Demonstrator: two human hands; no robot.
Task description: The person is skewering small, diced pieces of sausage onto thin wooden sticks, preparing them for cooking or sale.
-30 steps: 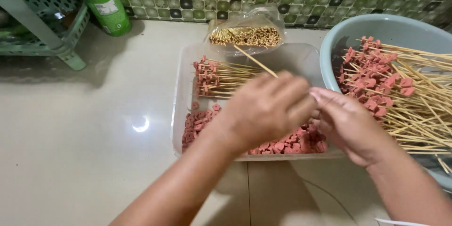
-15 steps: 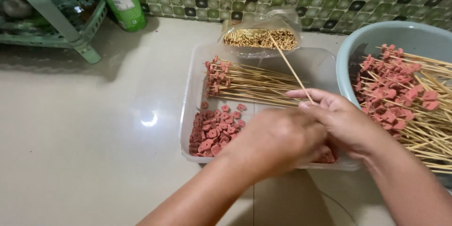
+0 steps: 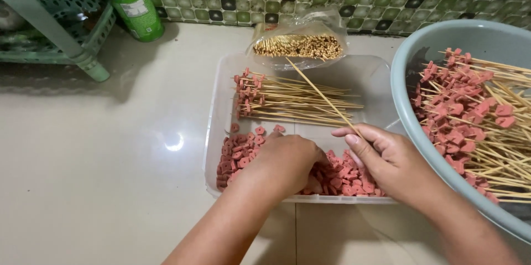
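Left hand (image 3: 287, 163) curled over pink sausage pieces (image 3: 235, 154) in clear tray (image 3: 218, 110), its grip hidden, right hand (image 3: 387, 160) pinching bamboo skewer (image 3: 321, 93), basin (image 3: 409, 116) seemingly cut off at right.

L hand (image 3: 287, 160) curled, R hand (image 3: 390, 160) pinching

Bright, sharp overhead light, glare spot on the glossy floor (image 3: 176, 144).
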